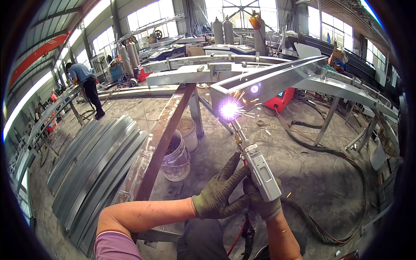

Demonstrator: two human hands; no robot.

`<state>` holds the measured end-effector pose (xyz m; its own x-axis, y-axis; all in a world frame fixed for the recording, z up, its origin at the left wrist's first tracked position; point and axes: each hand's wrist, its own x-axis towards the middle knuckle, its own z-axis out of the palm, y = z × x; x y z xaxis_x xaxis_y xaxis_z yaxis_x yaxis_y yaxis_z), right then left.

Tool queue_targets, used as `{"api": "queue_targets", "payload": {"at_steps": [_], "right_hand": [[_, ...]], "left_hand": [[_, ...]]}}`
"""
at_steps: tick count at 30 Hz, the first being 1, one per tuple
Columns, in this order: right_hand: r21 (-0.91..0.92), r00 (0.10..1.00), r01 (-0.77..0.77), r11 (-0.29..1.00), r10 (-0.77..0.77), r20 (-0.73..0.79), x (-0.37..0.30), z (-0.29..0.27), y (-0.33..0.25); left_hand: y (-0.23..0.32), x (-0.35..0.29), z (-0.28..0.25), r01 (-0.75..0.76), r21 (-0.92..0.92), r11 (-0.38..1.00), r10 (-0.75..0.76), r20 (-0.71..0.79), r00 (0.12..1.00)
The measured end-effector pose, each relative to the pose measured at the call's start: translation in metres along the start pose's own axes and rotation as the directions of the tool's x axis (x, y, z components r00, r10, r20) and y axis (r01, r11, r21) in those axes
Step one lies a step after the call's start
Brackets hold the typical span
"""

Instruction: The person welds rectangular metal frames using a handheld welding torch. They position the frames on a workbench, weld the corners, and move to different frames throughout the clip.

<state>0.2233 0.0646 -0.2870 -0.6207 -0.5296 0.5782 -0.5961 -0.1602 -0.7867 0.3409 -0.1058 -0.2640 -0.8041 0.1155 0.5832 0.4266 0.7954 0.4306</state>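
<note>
Both gloved hands — left hand (219, 190), right hand (262, 199) — gripping welding torch (255, 162); sparks at steel frame (264, 80)

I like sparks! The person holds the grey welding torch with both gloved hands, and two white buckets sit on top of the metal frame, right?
Not quite: the head view shows the two white buckets standing on the floor beneath the frame. Both gloved hands do hold the grey welding torch.

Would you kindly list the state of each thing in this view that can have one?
Welding torch: held in both hands, tip lit, throwing sparks at the frame.
Left hand: gloved, steadying the torch.
Right hand: gloved, gripping the torch body.
Metal frame: resting on stands, under the arc.
Buckets: upright on the floor, open.
Curved metal sheets: stacked on the floor.
</note>
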Motion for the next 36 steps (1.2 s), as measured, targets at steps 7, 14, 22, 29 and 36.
{"api": "queue_targets", "payload": {"at_steps": [7, 14, 22, 29, 36], "right_hand": [[0.017, 0.997, 0.071, 0.997, -0.071, -0.022, 0.001, 0.001, 0.003], [0.018, 0.998, 0.052, 0.998, -0.052, -0.021, -0.001, 0.0, 0.002], [-0.063, 0.992, 0.119, 0.991, -0.12, -0.026, -0.001, 0.001, 0.008], [-0.075, 0.996, 0.081, 0.994, -0.083, -0.025, -0.001, 0.0, 0.0], [-0.013, 1.0, 0.01, 1.0, -0.011, -0.029, -0.006, 0.0, 0.006]], "left_hand": [[0.002, 0.003, -0.001, -0.009, -0.023, 1.0, 0.009, -0.002, 1.0], [0.003, 0.001, -0.001, 0.008, -0.019, 1.0, -0.007, 0.026, 1.0], [0.001, 0.0, 0.0, 0.047, -0.042, 0.998, -0.045, 0.057, 0.997], [0.001, -0.004, 0.002, 0.056, -0.059, 0.997, -0.052, 0.063, 0.997], [0.003, -0.001, 0.004, 0.036, -0.057, 0.998, -0.034, 0.03, 0.999]]}}
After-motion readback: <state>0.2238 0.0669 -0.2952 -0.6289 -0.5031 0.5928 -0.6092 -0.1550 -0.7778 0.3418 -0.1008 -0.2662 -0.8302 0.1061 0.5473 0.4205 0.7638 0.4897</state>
